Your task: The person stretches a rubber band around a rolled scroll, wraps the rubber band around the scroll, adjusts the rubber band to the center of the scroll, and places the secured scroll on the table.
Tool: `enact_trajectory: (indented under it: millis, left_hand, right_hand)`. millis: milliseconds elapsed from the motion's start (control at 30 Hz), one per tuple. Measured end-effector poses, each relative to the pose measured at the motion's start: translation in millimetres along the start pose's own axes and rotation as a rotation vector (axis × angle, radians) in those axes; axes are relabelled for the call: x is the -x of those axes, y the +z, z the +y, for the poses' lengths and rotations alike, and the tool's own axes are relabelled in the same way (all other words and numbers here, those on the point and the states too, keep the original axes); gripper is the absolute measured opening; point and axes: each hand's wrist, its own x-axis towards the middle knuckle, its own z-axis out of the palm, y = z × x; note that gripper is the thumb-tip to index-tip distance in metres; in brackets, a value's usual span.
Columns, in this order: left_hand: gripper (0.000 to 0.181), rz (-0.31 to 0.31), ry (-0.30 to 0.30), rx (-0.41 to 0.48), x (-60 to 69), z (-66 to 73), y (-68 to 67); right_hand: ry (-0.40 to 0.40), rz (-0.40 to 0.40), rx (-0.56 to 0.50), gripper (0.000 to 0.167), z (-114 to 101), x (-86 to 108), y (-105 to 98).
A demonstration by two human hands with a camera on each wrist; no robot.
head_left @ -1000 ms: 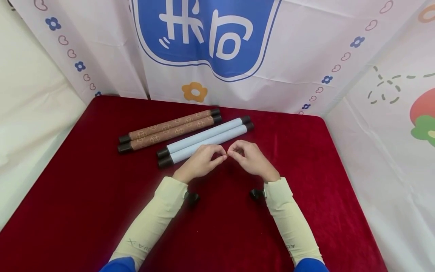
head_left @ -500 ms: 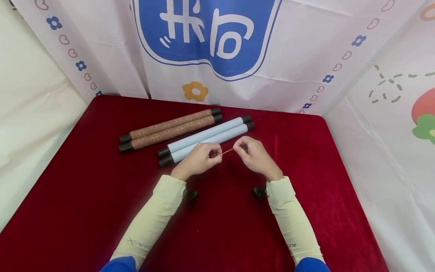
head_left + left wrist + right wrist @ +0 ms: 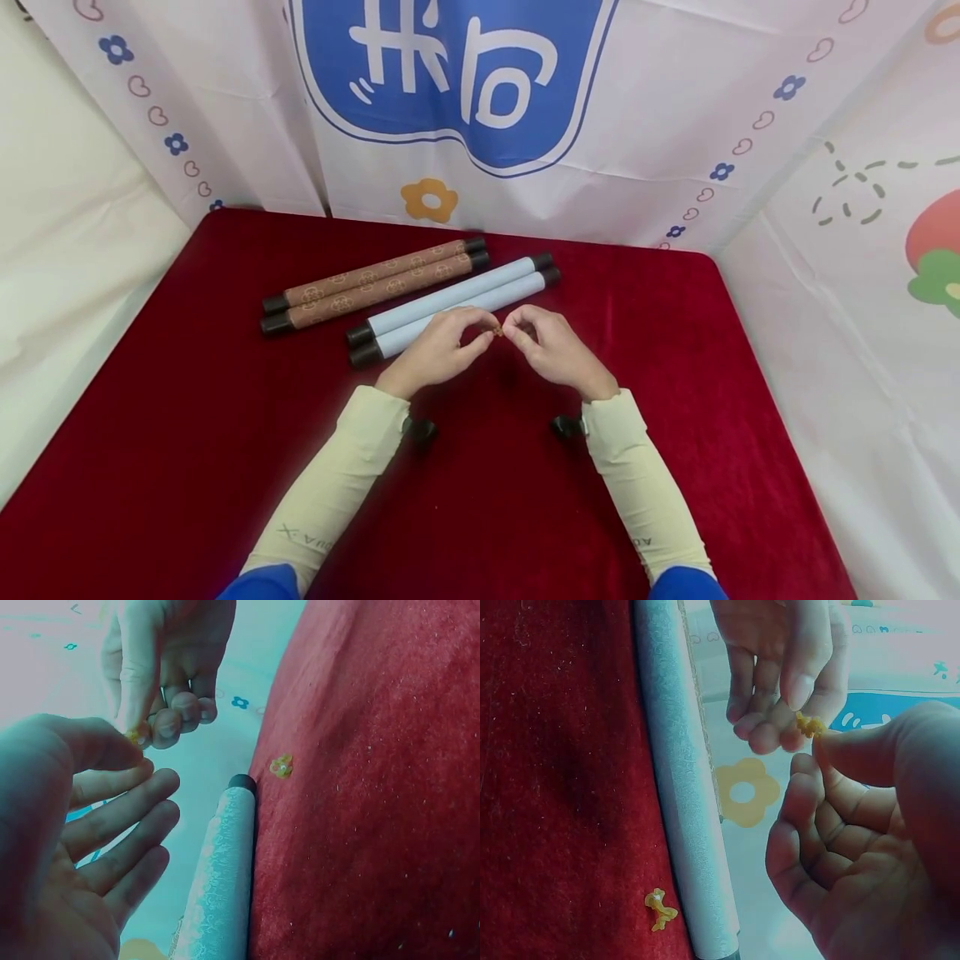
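Nearest me, just on the near side of the pale blue rolls (image 3: 453, 296), the left hand (image 3: 442, 346) and right hand (image 3: 557, 348) each pinch, thumb against forefinger, 1 crumpled yellow band (image 3: 810, 725). It sits between their fingertips, neither plainly nearer; its long axis I can't make out. Left of it, the left hand overlaps the pale blue rolls, which slant away rightward. Near their right end, on the red cloth (image 3: 502, 500), lies a loose yellow band (image 3: 660, 909). Beyond them are brown rolls (image 3: 382, 271). My count: 2 bands, 2 pale blue rolls, 2 brown.
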Motion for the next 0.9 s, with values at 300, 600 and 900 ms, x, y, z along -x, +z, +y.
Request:
enact_trajectory:
  millis: [300,600,900]
  left_hand:
    - [0.015,0.041,0.028,0.025,-0.8,-0.5,2.6]
    - [0.013,0.01,0.083,0.018,0.6,-0.2,-0.5]
    - [0.021,-0.003,0.0,-0.006,0.9,-1.4,-11.0]
  right_hand:
    - [0.003,0.003,0.008,0.015,-2.5,-0.5,0.6]
    - [0.022,0.093,0.024,0.013,3.8,-0.2,-4.0]
    - [0.095,0.277,0.07,0.018,8.9,2.3,-19.4]
